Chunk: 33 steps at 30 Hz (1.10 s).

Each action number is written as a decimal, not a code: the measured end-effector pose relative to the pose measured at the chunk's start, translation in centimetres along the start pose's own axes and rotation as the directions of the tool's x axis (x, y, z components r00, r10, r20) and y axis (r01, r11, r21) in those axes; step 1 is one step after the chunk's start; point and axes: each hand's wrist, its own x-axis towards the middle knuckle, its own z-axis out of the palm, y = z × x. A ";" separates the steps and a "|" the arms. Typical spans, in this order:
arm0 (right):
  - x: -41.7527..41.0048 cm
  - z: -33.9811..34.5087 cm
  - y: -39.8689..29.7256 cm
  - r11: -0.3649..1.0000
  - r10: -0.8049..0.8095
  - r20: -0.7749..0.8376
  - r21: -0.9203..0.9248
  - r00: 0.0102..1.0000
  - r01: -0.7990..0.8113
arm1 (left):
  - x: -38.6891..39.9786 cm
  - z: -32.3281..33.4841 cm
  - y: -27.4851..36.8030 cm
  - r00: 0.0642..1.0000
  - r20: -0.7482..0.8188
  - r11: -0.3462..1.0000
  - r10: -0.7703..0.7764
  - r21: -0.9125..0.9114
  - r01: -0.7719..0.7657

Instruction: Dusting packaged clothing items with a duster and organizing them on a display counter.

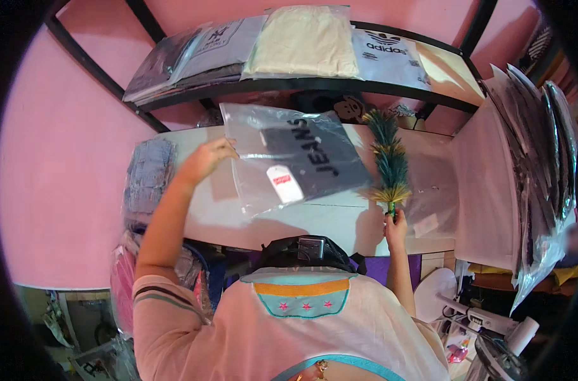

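Observation:
A clear plastic bag with a folded dark garment inside spreads over the white tabletop. The bag bears large dark lettering and a white tag with a red mark. My left hand pinches its left edge, which looks raised off the table. In my right hand is the handle of a feather duster with green and yellow plumes. The plumes point away from me, just right of the bag. Whether they touch the bag I cannot tell.
Bagged light-blue denim lies at the table's left end. Across the back runs a black-framed shelf carrying several bagged garments, one cream. Many dark bagged garments stand at the right. A pink wall rises on the left.

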 end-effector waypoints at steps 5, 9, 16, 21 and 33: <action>-0.4 -0.5 -1.3 1.000 0.001 -0.014 0.009 1.000 -0.001 | -6.6 8.1 -4.7 0.931 0.057 0.931 -0.360 -0.043 0.362; -2.3 1.3 -4.3 0.997 -0.042 0.027 -0.057 0.999 0.044 | -13.2 12.8 -10.0 0.935 -0.303 0.948 -0.184 0.197 0.251; -4.7 6.4 -5.7 0.829 -0.316 0.469 -0.286 0.825 0.480 | -15.2 19.3 -9.7 0.392 -0.024 0.218 -0.920 -0.861 0.459; -4.8 11.1 -4.8 0.774 -0.284 0.378 -0.452 0.881 0.443 | -16.3 20.6 -11.2 0.549 -0.062 0.420 -0.834 -0.716 0.558; -8.1 14.3 -9.1 0.699 -0.412 0.620 -0.254 0.667 0.668 | -17.2 16.5 -10.8 0.345 -0.594 0.651 -0.727 -0.436 0.621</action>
